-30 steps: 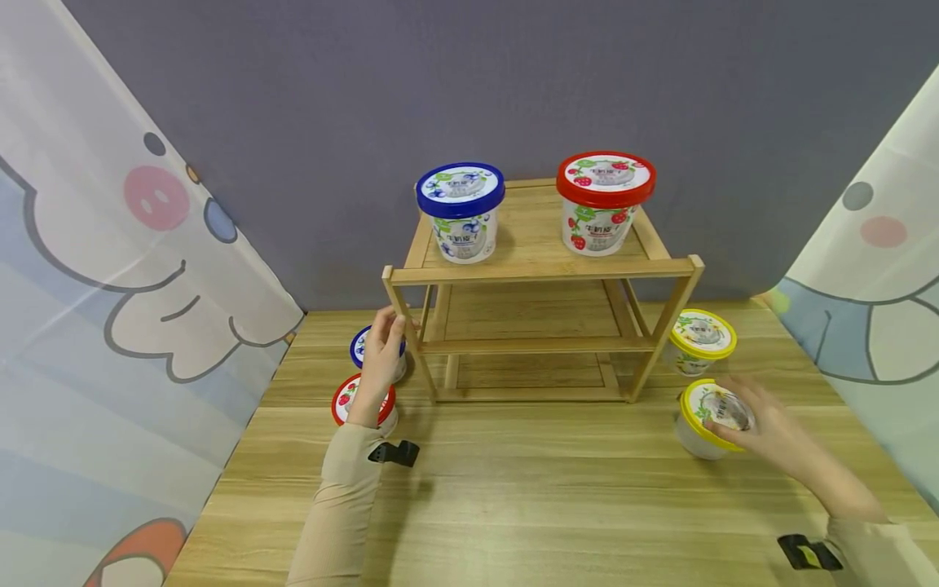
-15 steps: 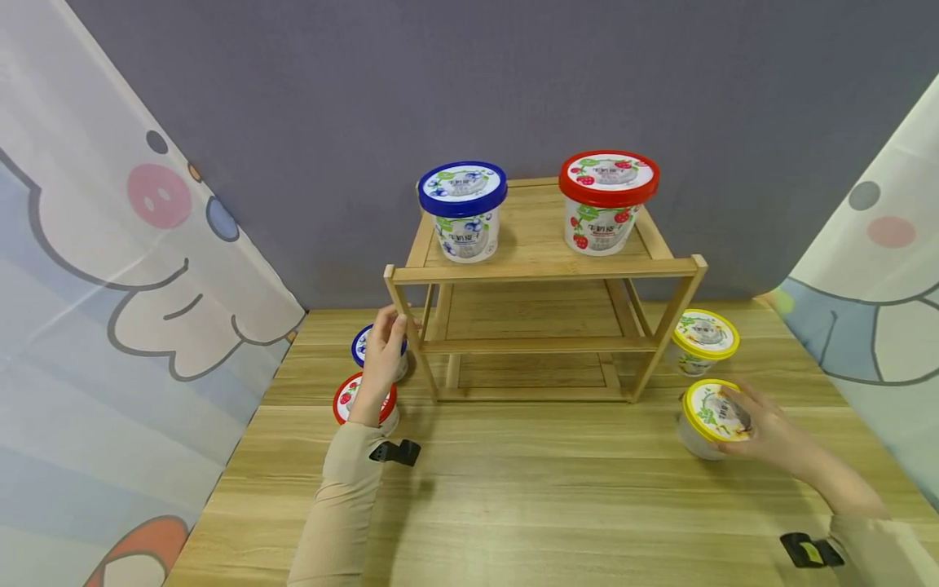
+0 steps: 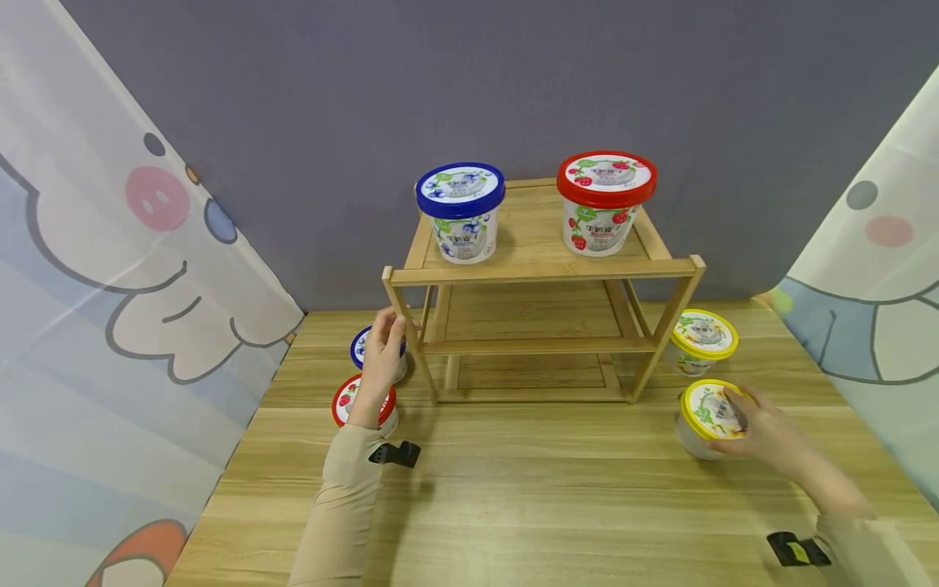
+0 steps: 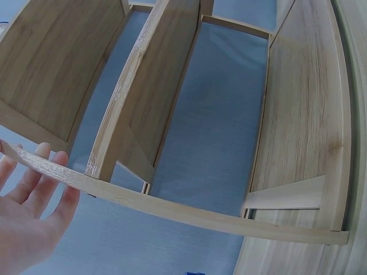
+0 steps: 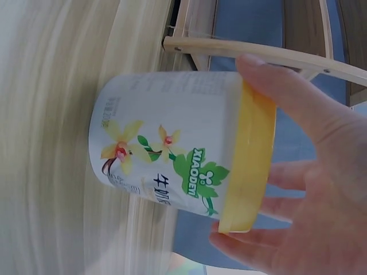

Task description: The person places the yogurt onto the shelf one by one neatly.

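Note:
My right hand grips a yellow-lidded tub by its lid at the table's right side. In the right wrist view the thumb lies on one edge of the lid and fingers on the other; the tub's wall shows vanilla flowers. It stands upright on the table or nearly so. At the other side, my left hand holds the left front leg of the wooden rack. In the left wrist view fingertips reach behind this leg. Its forearm partly covers a blue-lidded tub and a red-lidded tub.
On the rack's top shelf stand another blue-lidded tub and another red-lidded tub. A second yellow-lidded tub stands beside the rack's right leg. A grey partition rises behind, and printed curtains flank the table.
The print on the gripped tub's lid has turned, and my right fingers and thumb have shifted round its rim. My left hand stays at the rack leg.

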`<state>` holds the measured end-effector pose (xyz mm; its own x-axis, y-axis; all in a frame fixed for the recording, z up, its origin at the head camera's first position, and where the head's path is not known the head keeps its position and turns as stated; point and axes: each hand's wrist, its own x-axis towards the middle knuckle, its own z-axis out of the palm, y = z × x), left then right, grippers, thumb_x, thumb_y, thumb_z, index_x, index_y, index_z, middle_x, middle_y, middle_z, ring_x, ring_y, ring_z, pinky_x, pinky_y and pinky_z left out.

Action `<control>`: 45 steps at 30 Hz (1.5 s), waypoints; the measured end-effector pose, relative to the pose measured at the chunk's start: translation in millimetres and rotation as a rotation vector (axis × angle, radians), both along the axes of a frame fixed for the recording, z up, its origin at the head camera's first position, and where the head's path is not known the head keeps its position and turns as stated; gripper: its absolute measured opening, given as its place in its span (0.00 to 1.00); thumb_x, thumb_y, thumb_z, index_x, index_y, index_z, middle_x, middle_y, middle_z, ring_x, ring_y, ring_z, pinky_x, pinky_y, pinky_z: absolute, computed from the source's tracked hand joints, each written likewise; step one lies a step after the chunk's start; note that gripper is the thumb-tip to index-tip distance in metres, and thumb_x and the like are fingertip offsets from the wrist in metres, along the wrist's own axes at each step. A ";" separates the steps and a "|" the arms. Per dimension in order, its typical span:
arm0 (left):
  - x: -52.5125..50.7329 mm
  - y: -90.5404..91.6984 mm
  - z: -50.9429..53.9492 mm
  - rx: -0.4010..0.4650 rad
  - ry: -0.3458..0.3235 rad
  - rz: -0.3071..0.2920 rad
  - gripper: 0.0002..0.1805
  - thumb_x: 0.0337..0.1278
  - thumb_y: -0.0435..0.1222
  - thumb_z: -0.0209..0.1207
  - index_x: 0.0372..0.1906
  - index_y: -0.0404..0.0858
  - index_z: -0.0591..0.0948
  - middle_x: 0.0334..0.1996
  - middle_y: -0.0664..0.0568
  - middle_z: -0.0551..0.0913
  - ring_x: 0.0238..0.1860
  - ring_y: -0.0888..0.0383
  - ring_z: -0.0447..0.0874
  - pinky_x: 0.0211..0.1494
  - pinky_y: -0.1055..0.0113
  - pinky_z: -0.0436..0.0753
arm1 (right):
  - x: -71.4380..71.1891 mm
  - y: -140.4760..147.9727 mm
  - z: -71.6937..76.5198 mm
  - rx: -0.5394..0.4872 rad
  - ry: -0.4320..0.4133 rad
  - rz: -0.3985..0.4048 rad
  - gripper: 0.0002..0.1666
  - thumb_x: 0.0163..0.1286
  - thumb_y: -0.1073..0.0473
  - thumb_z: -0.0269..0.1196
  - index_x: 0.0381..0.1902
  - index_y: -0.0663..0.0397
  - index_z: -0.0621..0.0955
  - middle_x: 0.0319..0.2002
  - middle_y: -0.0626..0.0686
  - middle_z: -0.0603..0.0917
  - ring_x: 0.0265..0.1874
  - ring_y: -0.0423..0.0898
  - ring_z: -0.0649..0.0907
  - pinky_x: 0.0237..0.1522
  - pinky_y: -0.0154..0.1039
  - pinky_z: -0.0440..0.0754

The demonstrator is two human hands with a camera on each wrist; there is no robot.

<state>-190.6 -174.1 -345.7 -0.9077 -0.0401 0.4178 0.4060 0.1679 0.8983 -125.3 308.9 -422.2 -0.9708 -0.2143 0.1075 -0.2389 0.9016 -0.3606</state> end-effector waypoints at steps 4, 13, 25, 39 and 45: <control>-0.5 -0.2 -0.6 0.004 0.007 -0.005 0.14 0.65 0.27 0.39 0.50 0.24 0.67 0.29 0.64 0.76 0.40 0.47 0.73 0.42 0.66 0.68 | 2.2 -5.3 0.1 0.009 0.033 -0.031 0.53 0.36 0.50 0.73 0.49 0.86 0.65 0.47 0.84 0.60 0.38 0.80 0.67 0.34 0.64 0.69; -1.8 -0.5 -2.4 0.000 0.000 -0.011 0.15 0.66 0.29 0.38 0.52 0.25 0.66 0.29 0.68 0.75 0.42 0.41 0.71 0.42 0.68 0.69 | 6.1 -18.8 2.1 0.016 0.030 -0.110 0.55 0.43 0.43 0.70 0.49 0.89 0.63 0.44 0.85 0.60 0.34 0.79 0.70 0.30 0.63 0.71; -1.7 0.5 -2.2 0.017 -0.014 -0.009 0.15 0.66 0.29 0.38 0.52 0.25 0.66 0.29 0.68 0.75 0.44 0.37 0.70 0.43 0.69 0.69 | 12.5 -32.6 -0.6 0.049 0.088 -0.227 0.54 0.42 0.40 0.69 0.46 0.86 0.65 0.41 0.82 0.62 0.28 0.76 0.71 0.22 0.60 0.71; -14.7 -9.1 -22.4 0.017 0.029 0.003 0.15 0.66 0.33 0.40 0.51 0.29 0.68 0.33 0.50 0.78 0.41 0.50 0.75 0.43 0.69 0.70 | 5.5 -19.1 3.5 -0.045 -0.060 -0.070 0.54 0.45 0.49 0.70 0.52 0.88 0.57 0.47 0.88 0.53 0.40 0.84 0.62 0.34 0.69 0.65; -8.5 -5.2 -12.4 0.032 0.011 -0.015 0.14 0.65 0.29 0.39 0.51 0.26 0.67 0.31 0.54 0.77 0.41 0.46 0.73 0.41 0.67 0.67 | -2.2 -0.8 2.9 -0.079 -0.113 0.050 0.51 0.42 0.56 0.71 0.52 0.87 0.59 0.51 0.85 0.54 0.44 0.81 0.61 0.40 0.67 0.65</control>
<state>-199.1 -179.3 -358.1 -0.9037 -0.0405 0.4262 0.4179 0.1329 0.8987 -127.5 308.1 -419.3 -0.9661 -0.2575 0.0165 -0.2363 0.8573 -0.4574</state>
